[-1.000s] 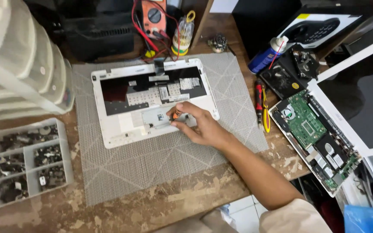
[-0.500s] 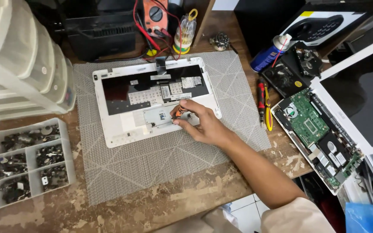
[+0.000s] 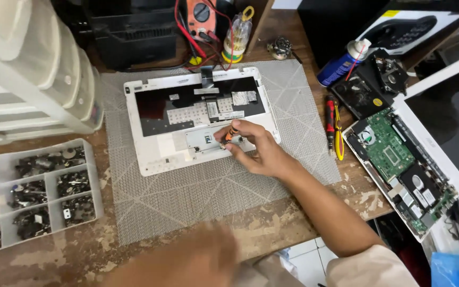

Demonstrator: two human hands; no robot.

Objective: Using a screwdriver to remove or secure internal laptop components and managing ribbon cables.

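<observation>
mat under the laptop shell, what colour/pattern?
Grey woven mat with thin pale lines crossing into triangles; head view shows it best, under the white laptop shell.

To your left on the worn wooden worktop (image 3: 54,255) sits a clear compartment tray (image 3: 33,194) of dark small parts, with white plastic drawers (image 3: 27,79) behind it. A grey woven mat (image 3: 197,196) covers the middle. To your right lie an opened laptop base with a green circuit board (image 3: 394,151), a red screwdriver (image 3: 330,119) and a blue spray can (image 3: 338,66). An orange multimeter (image 3: 203,13) stands at the back.
</observation>
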